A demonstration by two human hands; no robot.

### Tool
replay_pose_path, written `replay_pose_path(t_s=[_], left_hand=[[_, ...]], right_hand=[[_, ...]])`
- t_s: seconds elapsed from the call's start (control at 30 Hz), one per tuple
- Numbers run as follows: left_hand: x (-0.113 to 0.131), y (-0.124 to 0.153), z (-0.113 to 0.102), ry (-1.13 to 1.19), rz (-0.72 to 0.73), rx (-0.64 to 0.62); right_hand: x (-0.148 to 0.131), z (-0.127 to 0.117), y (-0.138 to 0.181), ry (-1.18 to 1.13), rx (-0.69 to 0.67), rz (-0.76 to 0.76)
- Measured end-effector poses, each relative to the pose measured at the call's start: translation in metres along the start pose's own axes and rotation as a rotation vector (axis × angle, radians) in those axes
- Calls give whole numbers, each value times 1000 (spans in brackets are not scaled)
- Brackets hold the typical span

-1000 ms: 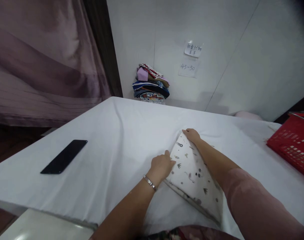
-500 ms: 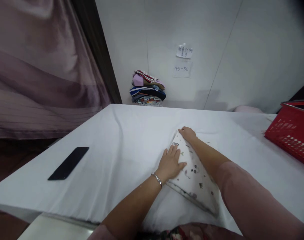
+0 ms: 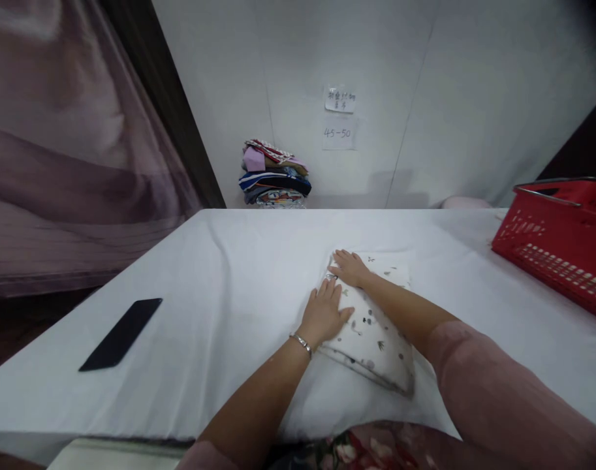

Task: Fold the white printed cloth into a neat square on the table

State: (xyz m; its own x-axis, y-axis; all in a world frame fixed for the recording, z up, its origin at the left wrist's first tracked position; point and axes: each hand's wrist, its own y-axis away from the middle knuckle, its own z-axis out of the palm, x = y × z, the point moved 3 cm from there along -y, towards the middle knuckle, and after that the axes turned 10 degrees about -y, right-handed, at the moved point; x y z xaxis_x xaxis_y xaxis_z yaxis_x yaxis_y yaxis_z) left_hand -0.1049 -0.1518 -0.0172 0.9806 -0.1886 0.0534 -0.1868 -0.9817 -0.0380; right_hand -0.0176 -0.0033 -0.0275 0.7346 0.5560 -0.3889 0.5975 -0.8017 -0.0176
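A white cloth (image 3: 371, 326) with small printed motifs lies folded in layers on the white-covered table (image 3: 263, 261). My left hand (image 3: 326, 313) rests flat on its left side, fingers spread and thumb out, with a silver bracelet at the wrist. Farther back, my right hand (image 3: 350, 267) lies palm down on the cloth's far left corner, fingers stretched out. The right forearm crosses over the cloth and covers part of its right side. Neither hand grips anything.
A dark flat phone-like slab (image 3: 121, 334) lies on the table's left. At the right edge stands a red plastic basket (image 3: 562, 241) with a metal handle. Folded fabrics (image 3: 275, 176) are stacked against the back wall, left of paper signs (image 3: 339, 117). A pink curtain (image 3: 82, 163) hangs at left.
My right hand has gone from pinching the cloth's far corner to lying flat on it. More of the cloth's far right part shows. The view has shifted slightly right.
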Motion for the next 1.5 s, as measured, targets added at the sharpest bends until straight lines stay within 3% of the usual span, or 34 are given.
replay_pose_path(t_s=[0.2,0.4,0.5,0.6,0.7,0.83,0.97,1.1,1.2,1.3,1.4,1.5], left_hand=[[0,-2,-3,-35,-1,-33],[-1,-3,-2,-8,1,-38],[-2,-5,-2,29,2,-71],[-5,-8,-6,98,4,-86],[-10,-8,-13,154,-95,-57],[-11,-2,-18,176,-168,-75],[2,6,-11,263,-76,-109],[13,12,-1,343,-62,-33],[13,15,4,428,-87,36],[9,20,5,580,-111,94],[3,30,4,700,-199,120],[1,45,6,749,-262,129]], right_hand=[[-6,-15,11,-41,52,16],[35,-42,97,-174,460,185],[64,-38,146,-440,622,420],[71,-22,171,-766,621,561],[60,-14,171,-840,600,537],[60,-26,157,-772,588,520],[93,-54,141,-729,675,478],[126,-65,135,-591,540,522],[119,-66,146,-424,550,422],[86,-58,170,-361,590,217],[45,-40,197,-451,435,13],[8,-27,219,-399,323,-223]])
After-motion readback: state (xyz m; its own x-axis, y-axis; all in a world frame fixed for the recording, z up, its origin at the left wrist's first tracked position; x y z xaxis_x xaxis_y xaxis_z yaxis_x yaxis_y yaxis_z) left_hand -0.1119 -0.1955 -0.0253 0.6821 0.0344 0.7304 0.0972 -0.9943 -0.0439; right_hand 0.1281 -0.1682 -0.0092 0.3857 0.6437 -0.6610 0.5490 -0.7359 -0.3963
